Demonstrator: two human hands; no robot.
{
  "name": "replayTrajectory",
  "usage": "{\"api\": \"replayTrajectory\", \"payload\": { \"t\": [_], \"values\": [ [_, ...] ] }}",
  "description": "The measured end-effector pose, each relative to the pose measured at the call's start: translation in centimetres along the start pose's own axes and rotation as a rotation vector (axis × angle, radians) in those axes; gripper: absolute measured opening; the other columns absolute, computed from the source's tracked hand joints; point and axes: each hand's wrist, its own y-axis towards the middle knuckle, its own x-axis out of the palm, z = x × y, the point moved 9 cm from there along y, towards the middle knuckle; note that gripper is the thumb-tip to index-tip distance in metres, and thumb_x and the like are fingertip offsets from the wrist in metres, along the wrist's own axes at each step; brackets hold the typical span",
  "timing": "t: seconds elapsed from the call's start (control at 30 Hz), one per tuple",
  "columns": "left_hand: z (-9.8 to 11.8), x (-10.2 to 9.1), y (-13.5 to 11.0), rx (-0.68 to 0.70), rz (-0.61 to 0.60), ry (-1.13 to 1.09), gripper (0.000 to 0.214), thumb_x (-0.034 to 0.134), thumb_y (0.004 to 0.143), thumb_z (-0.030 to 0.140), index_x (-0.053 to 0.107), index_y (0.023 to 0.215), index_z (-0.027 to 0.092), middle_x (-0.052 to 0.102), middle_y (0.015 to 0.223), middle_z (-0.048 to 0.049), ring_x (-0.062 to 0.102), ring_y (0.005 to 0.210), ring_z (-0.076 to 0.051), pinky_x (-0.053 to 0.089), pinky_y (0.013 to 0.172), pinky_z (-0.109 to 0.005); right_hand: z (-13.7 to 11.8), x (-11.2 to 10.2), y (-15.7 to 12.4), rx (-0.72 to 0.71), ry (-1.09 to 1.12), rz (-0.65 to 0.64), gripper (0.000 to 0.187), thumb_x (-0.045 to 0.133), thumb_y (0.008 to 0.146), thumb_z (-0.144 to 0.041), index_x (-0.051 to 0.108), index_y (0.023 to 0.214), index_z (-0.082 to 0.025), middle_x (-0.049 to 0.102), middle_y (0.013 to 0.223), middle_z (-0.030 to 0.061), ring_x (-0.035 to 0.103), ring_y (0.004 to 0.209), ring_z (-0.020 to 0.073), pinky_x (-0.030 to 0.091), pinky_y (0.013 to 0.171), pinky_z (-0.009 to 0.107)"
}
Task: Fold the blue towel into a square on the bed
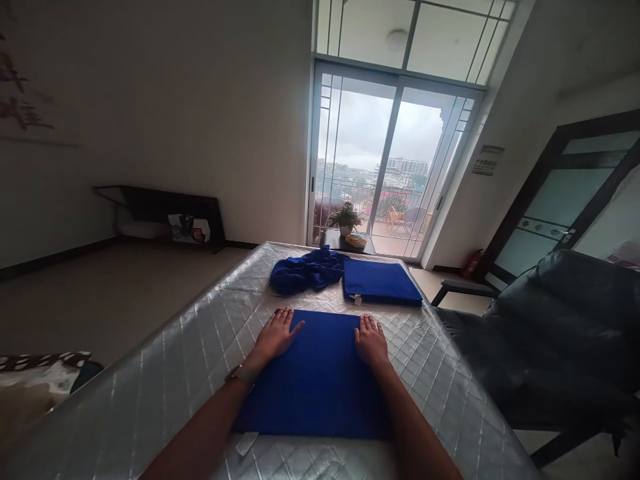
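A folded blue cloth (320, 373) lies flat in front of me, with a small white tag sticking out at its near left corner. Resting on its far left corner is my left hand (277, 335), palm down, with the fingers stretched out and the thumb apart. My right hand (371, 339) lies flat along the far right edge, fingers extended. Neither hand grips anything. Beyond them sit a crumpled blue cloth (307, 270) and, to its right, a neat folded blue stack (381, 280) with white tags at its near edge.
The cloths lie on a table with a silvery quilted cover (200, 360). A dark padded armchair (545, 333) stands close on the right. Behind the table's far end are a potted plant (345, 219) and a glass sliding door (357, 147). A dark bench-like frame (170, 210) stands by the left wall.
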Motion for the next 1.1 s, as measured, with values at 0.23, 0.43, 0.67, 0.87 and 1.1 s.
{"api": "replayTrajectory", "payload": {
  "t": [0.23, 0.43, 0.67, 0.87, 1.1],
  "values": [
    [-0.2, 0.4, 0.3, -0.007, 0.009, -0.009, 0.083, 0.016, 0.095, 0.066, 0.028, 0.151, 0.006, 0.025, 0.159, -0.0135, 0.018, 0.148, -0.026, 0.013, 0.121, -0.041, 0.1, 0.9, 0.4, -0.008, 0.062, -0.05, 0.064, 0.019, 0.099, -0.044, 0.025, 0.152, -0.009, 0.022, 0.159, 0.0065, 0.013, 0.148, 0.0173, 0.008, 0.118, 0.034],
    [-0.9, 0.1, 0.1, -0.026, -0.002, -0.024, 0.074, 0.018, 0.097, 0.06, 0.029, 0.151, 0.01, 0.025, 0.159, -0.0122, 0.021, 0.147, -0.024, 0.017, 0.12, -0.041, 0.3, 1.0, 0.4, 0.017, 0.049, -0.06, 0.064, 0.019, 0.099, -0.042, 0.023, 0.153, -0.008, 0.02, 0.16, 0.0065, 0.012, 0.148, 0.0169, 0.008, 0.118, 0.033],
    [-1.9, -0.7, -0.4, -0.105, -0.025, -0.029, 0.074, 0.012, 0.098, 0.057, 0.028, 0.15, 0.007, 0.026, 0.158, -0.0147, 0.021, 0.147, -0.024, 0.017, 0.119, -0.041, 0.3, 0.9, 0.3, 0.027, 0.074, -0.044, 0.063, 0.02, 0.098, -0.041, 0.024, 0.153, -0.009, 0.021, 0.16, 0.0069, 0.012, 0.148, 0.0171, 0.007, 0.118, 0.034],
    [-2.5, -1.3, -0.1, -0.194, -0.03, -0.04, 0.075, 0.014, 0.098, 0.056, 0.029, 0.149, 0.003, 0.025, 0.157, -0.0192, 0.024, 0.146, -0.025, 0.02, 0.118, -0.04, 0.2, 0.7, 0.3, 0.022, 0.087, -0.001, 0.063, 0.022, 0.099, -0.041, 0.027, 0.152, -0.009, 0.024, 0.159, 0.008, 0.016, 0.147, 0.0178, 0.009, 0.118, 0.034],
    [3.2, -2.6, 0.3, -0.056, 0.013, -0.075, 0.076, 0.013, 0.098, 0.054, 0.029, 0.148, -0.001, 0.025, 0.156, -0.0233, 0.021, 0.147, -0.03, 0.018, 0.118, -0.045, 0.1, 0.7, 0.3, 0.031, 0.083, -0.005, 0.062, 0.024, 0.099, -0.041, 0.027, 0.152, -0.01, 0.022, 0.159, 0.0084, 0.014, 0.148, 0.0174, 0.01, 0.118, 0.034]
  ]
}}
